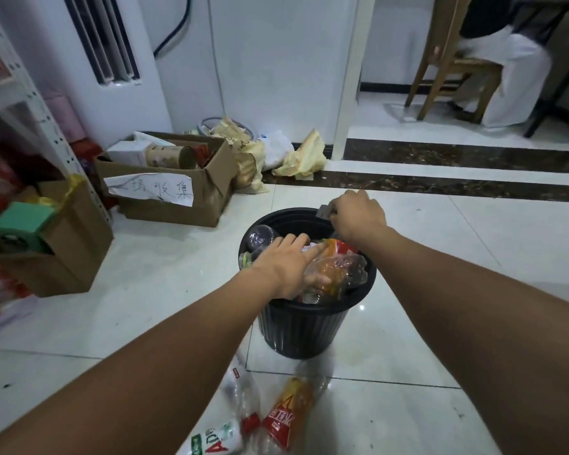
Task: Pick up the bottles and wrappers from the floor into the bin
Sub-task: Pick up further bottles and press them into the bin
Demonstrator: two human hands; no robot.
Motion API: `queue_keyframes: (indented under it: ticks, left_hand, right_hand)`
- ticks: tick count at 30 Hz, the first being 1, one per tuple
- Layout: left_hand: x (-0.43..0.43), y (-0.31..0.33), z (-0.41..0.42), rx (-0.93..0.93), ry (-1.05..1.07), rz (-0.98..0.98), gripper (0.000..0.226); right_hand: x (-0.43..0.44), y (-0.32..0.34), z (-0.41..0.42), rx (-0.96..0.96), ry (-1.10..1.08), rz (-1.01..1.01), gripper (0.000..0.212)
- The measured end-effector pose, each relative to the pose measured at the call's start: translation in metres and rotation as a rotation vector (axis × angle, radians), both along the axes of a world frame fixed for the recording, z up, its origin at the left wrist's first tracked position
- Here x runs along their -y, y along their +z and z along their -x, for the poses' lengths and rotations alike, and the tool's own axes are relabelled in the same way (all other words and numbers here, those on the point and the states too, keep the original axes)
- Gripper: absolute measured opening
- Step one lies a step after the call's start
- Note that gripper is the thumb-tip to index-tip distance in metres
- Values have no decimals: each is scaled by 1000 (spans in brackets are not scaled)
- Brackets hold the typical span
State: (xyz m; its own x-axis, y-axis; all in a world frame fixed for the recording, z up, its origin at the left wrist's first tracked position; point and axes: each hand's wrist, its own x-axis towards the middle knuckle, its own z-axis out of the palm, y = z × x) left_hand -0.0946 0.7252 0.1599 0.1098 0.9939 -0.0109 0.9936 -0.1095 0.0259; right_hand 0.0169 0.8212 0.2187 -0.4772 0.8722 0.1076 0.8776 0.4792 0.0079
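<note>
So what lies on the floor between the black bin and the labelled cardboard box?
Nothing: head view shows bare white tile between the black bin and the labelled cardboard box.

Black bin (304,333), crammed with plastic bottles (342,270). Left hand (284,269) presses flat on them. Right hand (358,216) pinches a grey wrapper (325,212) above the bin's far rim. Two floor bottles (288,418) lie just before the bin.

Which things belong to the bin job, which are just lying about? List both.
Job: black bin, bottles in it under the left hand, grey scrap pinched by the right hand, bottles on the floor.
Lying about: cardboard boxes, chair, white rack.
</note>
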Motion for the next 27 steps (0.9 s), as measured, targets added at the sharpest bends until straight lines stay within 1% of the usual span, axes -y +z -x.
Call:
queue_keyframes:
  ticks: [4, 8, 11, 20, 24, 27]
  left_hand:
    - [1, 13, 17, 170, 79, -125, 56]
    - [5, 22, 42, 118, 150, -151, 49]
    - [11, 24, 57, 92, 212, -146, 47]
    - [33, 39, 56, 70, 403, -103, 50]
    - [57, 49, 48, 63, 478, -89, 50]
    - [78, 54, 42, 59, 540, -95, 50]
  right_hand:
    - [-2, -16, 21, 5, 42, 32, 32]
    - [-2, -35, 34, 27, 68, 114, 35]
    - [2, -44, 31, 30, 84, 163, 43]
    - [39, -31, 13, -48, 156, 77, 46]
    - [64, -17, 3, -146, 137, 118, 46]
    - [82, -7, 6, -193, 156, 103, 45]
